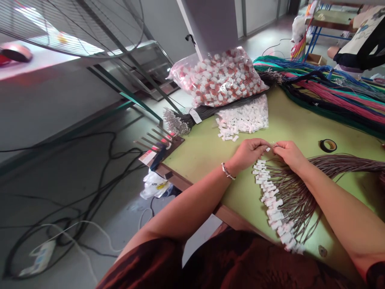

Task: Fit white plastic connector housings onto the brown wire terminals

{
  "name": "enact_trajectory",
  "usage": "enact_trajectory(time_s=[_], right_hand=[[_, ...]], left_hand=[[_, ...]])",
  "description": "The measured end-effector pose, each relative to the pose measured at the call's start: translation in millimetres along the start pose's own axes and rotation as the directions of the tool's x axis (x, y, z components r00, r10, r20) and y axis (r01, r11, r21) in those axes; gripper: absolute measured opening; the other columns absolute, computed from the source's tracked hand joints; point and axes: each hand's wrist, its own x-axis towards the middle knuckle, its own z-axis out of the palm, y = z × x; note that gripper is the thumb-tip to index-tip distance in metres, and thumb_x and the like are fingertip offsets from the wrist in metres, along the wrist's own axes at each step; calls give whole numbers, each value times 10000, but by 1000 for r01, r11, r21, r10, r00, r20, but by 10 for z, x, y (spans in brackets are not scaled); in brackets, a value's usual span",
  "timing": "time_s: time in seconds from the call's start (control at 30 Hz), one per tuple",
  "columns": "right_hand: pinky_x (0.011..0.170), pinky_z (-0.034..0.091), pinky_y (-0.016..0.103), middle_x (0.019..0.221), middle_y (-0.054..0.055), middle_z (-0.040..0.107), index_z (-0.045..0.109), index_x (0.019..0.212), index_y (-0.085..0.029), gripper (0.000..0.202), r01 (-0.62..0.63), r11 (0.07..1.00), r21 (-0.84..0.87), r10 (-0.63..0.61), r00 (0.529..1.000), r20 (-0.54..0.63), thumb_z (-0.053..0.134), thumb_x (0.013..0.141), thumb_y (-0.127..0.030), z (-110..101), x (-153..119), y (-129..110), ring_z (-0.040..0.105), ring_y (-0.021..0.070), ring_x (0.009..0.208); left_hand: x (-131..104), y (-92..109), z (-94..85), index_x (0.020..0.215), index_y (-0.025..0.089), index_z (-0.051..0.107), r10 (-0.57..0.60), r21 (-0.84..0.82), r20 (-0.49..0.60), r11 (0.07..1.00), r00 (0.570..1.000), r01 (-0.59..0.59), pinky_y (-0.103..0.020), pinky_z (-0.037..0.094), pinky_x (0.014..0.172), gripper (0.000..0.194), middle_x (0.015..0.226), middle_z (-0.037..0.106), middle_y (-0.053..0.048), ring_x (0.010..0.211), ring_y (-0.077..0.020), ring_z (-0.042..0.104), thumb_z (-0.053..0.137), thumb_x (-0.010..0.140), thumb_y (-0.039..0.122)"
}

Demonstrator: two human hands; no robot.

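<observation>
My left hand (pixel 248 153) pinches a small white connector (pixel 267 149) above the top end of a row of white connectors (pixel 272 196). Close to it on the right, my right hand (pixel 288 153) is closed on a thin wire end with a metal tip. Brown wires (pixel 303 180) fan out from the row and run right beneath my right forearm. Loose white connectors (pixel 230 130) spill from a clear bag (pixel 252 114) beyond my hands.
A large bag of white and orange connectors (pixel 222 78), colored wire bundles (pixel 331 90) and a black tape roll (pixel 327 145) lie on the green table (pixel 198 154). A pronged rack (pixel 162 142) sits at its left corner. A person (pixel 361 40) is at the upper right.
</observation>
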Motion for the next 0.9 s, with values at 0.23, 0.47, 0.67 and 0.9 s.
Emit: enact_trajectory(time_s=[0.23,0.47,0.67,0.9], right_hand=[[431,236,226,456,-51,431,570,625,-156,225,122,984,-130,-129,991,-45,555,681,-373,-31,3,24,325,72,420],[540,359,236,578,3,587,645,723,-166,148,363,748,-556,-525,836,-159,526,718,-254,-10,-46,47,454,102,508],[497,359,218,526,-14,547,623,693,-162,140,335,835,-436,-463,856,-229,554,716,-281,-7,-28,63,434,94,473],[516,339,237,547,-3,547,630,697,-159,201,316,824,-470,-445,875,-191,507,748,-309,-22,-5,46,429,105,503]], left_hand=[[22,-17,84,803,92,662,-118,-195,-1,974,993,116,-178,473,489,78,567,615,0,468,-59,553,597,783,131],[31,18,59,765,82,623,-193,-295,-49,940,980,171,-179,467,480,33,579,630,-11,474,-67,579,606,786,102],[42,-18,44,789,92,620,-187,-316,-35,934,982,166,-185,477,500,34,598,644,-14,492,-68,589,609,789,124],[49,-63,9,814,92,623,-157,-362,-25,922,987,137,-221,495,581,48,631,663,-25,544,-82,611,610,770,104]])
